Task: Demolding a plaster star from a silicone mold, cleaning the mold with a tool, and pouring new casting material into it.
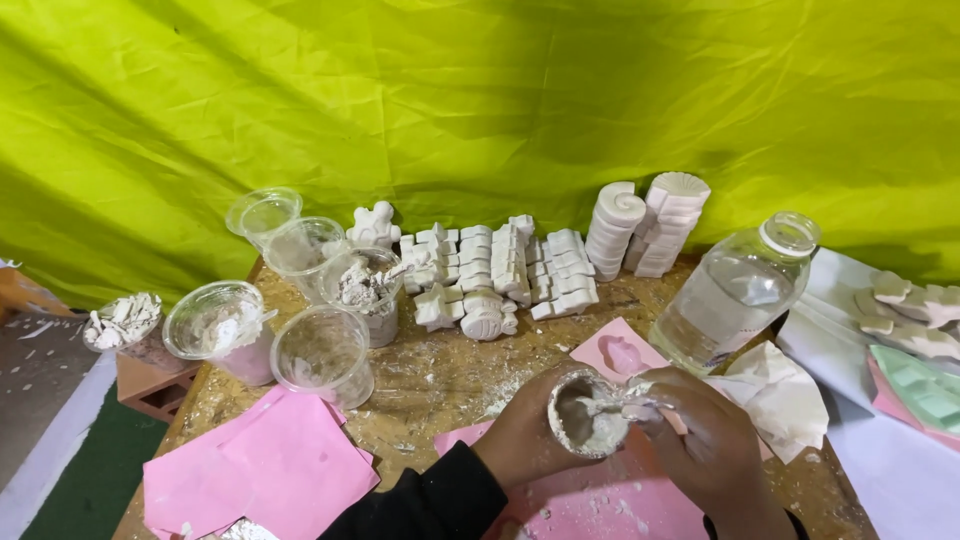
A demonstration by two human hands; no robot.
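The left hand grips a small cup of grey-white paste, tilted over the pink mould at the near edge of the table. The right hand pinches what looks like a thin stick, its tip in the paste. Just right stands a glass bottle; plastic cups and white cast figures sit behind.

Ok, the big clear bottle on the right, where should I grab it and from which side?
Grip the clear bottle around its wide body, probably from the front right. It leans with its white-rimmed neck pointing up and away, the right hand and plaster-caked cup crowd its left, and white castings stand behind.
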